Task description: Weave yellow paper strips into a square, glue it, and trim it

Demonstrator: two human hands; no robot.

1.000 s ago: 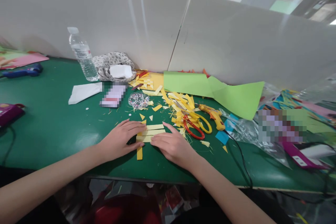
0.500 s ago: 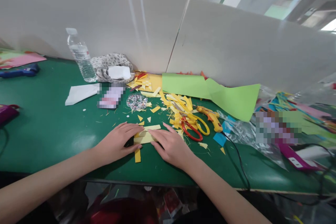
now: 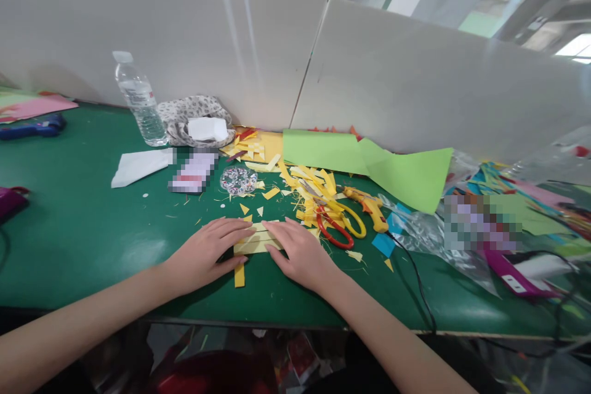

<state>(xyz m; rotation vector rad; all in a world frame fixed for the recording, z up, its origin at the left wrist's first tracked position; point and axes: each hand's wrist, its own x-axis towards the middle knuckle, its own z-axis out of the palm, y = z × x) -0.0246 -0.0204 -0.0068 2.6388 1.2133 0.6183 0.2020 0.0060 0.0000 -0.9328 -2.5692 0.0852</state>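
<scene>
Pale yellow paper strips (image 3: 252,247) lie side by side on the green tabletop, with a darker yellow strip (image 3: 239,276) crossing under their left end and sticking out towards me. My left hand (image 3: 203,253) holds that left end down, fingers stretched along the top and thumb at the near edge. On the right end, my right hand (image 3: 305,252) presses with bent fingers, its thumb low against the near strip. Both hands hide parts of the strips. Just beyond the right hand lie scissors with red and yellow handles (image 3: 361,233), on yellow paper scraps (image 3: 300,197).
A yellow glue gun (image 3: 375,212) with a black cord lies right of the scissors. Green paper (image 3: 323,151) lies along the partition. At back left stand a water bottle (image 3: 141,104), a spotted cloth pouch (image 3: 173,117) and a blurred-out phone (image 3: 194,172). Clear plastic (image 3: 429,234) lies right.
The strips sit closer together under my fingers, and my right fingertips have shifted slightly over them. The whole view has drifted a little. Both hands stay on the paper.
</scene>
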